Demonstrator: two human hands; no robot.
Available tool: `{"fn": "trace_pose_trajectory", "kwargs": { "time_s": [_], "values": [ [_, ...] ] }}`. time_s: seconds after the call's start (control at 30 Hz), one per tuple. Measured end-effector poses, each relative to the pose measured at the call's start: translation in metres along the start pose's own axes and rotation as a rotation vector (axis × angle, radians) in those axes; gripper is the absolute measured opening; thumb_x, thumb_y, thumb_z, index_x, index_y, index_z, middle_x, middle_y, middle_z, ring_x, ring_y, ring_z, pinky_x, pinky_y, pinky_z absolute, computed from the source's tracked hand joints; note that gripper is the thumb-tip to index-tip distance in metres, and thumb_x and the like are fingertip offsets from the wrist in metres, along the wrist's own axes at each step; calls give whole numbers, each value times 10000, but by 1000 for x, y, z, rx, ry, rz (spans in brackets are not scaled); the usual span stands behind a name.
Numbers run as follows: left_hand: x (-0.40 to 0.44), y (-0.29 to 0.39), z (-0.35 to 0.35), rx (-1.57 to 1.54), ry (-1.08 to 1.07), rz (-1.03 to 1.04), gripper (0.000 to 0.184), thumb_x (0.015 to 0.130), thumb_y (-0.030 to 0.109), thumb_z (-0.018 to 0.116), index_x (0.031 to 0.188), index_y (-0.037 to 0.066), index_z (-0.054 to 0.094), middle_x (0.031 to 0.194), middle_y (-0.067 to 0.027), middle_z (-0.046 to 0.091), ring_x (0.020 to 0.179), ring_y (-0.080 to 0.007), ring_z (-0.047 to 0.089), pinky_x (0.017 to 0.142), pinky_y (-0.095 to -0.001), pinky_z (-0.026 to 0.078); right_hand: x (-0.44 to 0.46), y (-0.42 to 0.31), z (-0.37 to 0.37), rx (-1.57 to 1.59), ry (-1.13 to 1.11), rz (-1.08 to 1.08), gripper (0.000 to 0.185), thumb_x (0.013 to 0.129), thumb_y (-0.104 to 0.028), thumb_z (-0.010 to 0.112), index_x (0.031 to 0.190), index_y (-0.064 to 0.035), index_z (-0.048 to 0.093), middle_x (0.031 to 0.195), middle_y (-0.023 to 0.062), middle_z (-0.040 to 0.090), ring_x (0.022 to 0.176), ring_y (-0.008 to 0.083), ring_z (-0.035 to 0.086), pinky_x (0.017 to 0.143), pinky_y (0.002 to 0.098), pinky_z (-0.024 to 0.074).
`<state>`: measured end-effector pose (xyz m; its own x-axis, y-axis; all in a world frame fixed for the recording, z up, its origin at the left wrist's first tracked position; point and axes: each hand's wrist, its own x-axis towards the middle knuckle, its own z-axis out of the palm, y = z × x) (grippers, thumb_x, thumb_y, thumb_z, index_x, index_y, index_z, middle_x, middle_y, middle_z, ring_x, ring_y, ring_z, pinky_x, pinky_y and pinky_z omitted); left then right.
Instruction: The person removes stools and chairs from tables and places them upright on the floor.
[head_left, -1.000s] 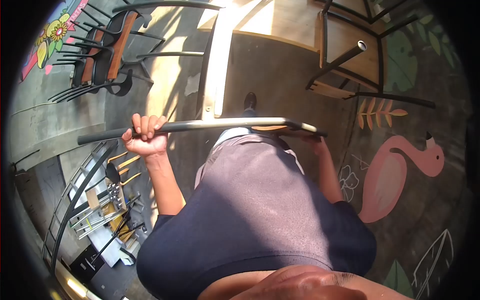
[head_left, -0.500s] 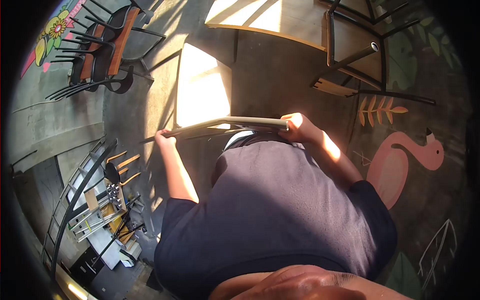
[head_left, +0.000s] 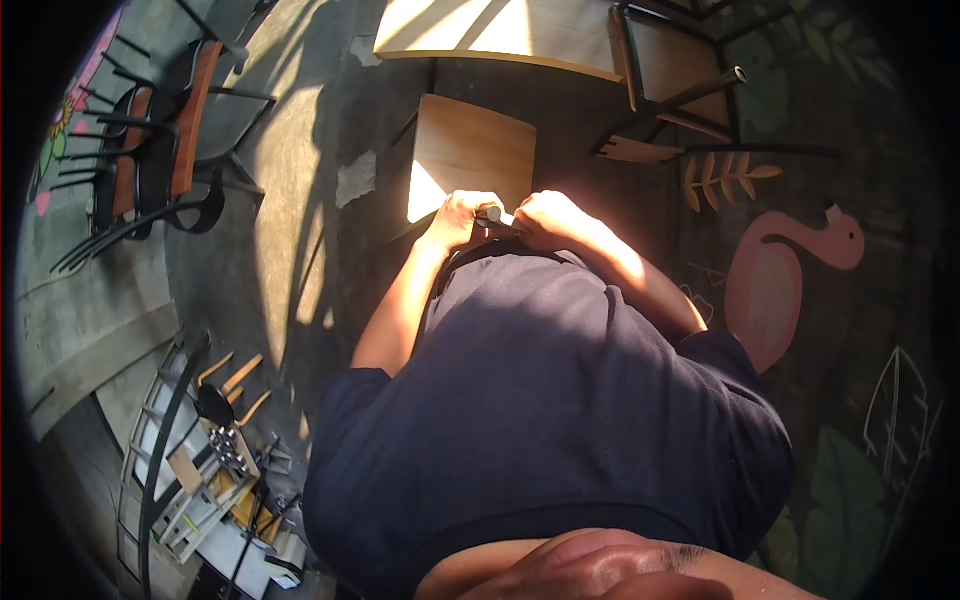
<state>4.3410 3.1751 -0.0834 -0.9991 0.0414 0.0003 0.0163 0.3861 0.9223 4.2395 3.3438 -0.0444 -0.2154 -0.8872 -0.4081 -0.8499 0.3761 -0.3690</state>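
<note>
A chair with a square wooden seat (head_left: 478, 150) stands just in front of my body, its seat partly in sunlight. My left hand (head_left: 462, 215) is closed around the chair's dark metal frame (head_left: 492, 214), whose tube end shows between my hands. Close beside it, my right hand (head_left: 548, 218) is also closed, at the near side of the same frame. My fingers and torso hide most of the frame and the legs.
A wooden table (head_left: 570, 65) lies ahead, with an upturned chair (head_left: 680, 100) at its right. Stacked black chairs (head_left: 150, 140) stand at the left. A ladder (head_left: 180, 520) and clutter fill the lower left. A flamingo (head_left: 775, 300) is painted at the right.
My hands were wide apart on the long frame bar; now they are close together. The chair has turned, its seat shifting right and out of most of the sunlight.
</note>
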Motion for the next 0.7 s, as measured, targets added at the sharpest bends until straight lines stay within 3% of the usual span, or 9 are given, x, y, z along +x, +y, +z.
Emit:
{"fn": "trace_pose_trajectory", "kwargs": {
  "time_s": [0.17, 0.23, 0.3, 0.37, 0.5, 0.57, 0.6, 0.63, 0.7],
  "values": [
    [17, -1, 19, -143, -25, 13, 223, 651, 147, 781, 775, 67, 614, 632, -78, 617, 587, -177, 599, 583, -300, 477, -18, 4, 5, 30, 131, 106, 135, 653, -132, 564, 643, -28, 650, 638, 183, 615, 614, 334, 627, 576, 396, 506],
    [22, -4, 26, -242, -120, -15, 148, 707, 24, 731, 798, 36, 615, 685, 0, 597, 663, -58, 526, 610, -230, 436, -28, 8, 4, 11, 193, 116, 136, 659, -154, 588, 641, -37, 655, 632, 173, 616, 613, 329, 628, 572, 390, 505],
    [29, -6, 29, -225, -158, -57, 149, 711, 28, 728, 809, 36, 617, 697, 5, 598, 668, -57, 523, 615, -234, 433, -35, 14, 1, 9, 205, 127, 138, 666, -165, 604, 652, -35, 648, 651, 147, 621, 628, 319, 624, 587, 383, 502],
    [34, 3, 31, -301, -128, -80, 198, 672, 118, 769, 766, 56, 605, 650, -25, 596, 609, -90, 533, 583, -258, 439, -44, 25, 9, 157, 399, 56, 148, 658, -175, 618, 710, -39, 648, 703, 130, 625, 668, 303, 615, 614, 375, 498],
    [38, -17, 47, -265, -49, -102, 160, 674, -63, 590, 796, 41, 605, 654, 4, 580, 628, -62, 506, 563, -238, 409, -75, 63, 30, 637, 455, 166, 235, 644, -212, 668, 847, -93, 658, 768, 106, 628, 739, 275, 605, 660, 375, 476],
    [37, -13, 56, -314, -16, -212, 255, 651, -123, 493, 796, 50, 611, 685, 48, 568, 637, -26, 482, 551, -199, 378, -97, 86, 54, 320, 506, 266, 265, 645, -140, 680, 902, -75, 663, 841, 114, 640, 764, 281, 610, 682, 344, 473],
    [38, -21, 63, -314, -11, -212, 235, 658, -115, 513, 792, 51, 611, 691, 51, 569, 642, -20, 478, 550, -196, 374, -104, 104, 80, 305, 459, 422, 261, 668, -189, 661, 928, -179, 656, 791, 33, 651, 889, 231, 597, 796, 403, 412],
    [41, -27, 69, -314, -4, -211, 215, 665, -107, 534, 788, 51, 610, 696, 54, 571, 647, -13, 474, 549, -193, 370, -110, 123, 90, 391, 453, 453, 242, 660, -151, 647, 900, -185, 657, 780, 21, 648, 889, 228, 592, 783, 389, 401],
    [49, 0, 74, -245, 8, -258, 184, 677, -92, 571, 788, 49, 610, 707, 44, 585, 658, -21, 493, 566, -197, 392, -120, 142, 98, 184, 523, 429, 210, 642, -132, 637, 847, -176, 655, 761, 15, 644, 836, 232, 595, 743, 389, 402]
  ]
}}
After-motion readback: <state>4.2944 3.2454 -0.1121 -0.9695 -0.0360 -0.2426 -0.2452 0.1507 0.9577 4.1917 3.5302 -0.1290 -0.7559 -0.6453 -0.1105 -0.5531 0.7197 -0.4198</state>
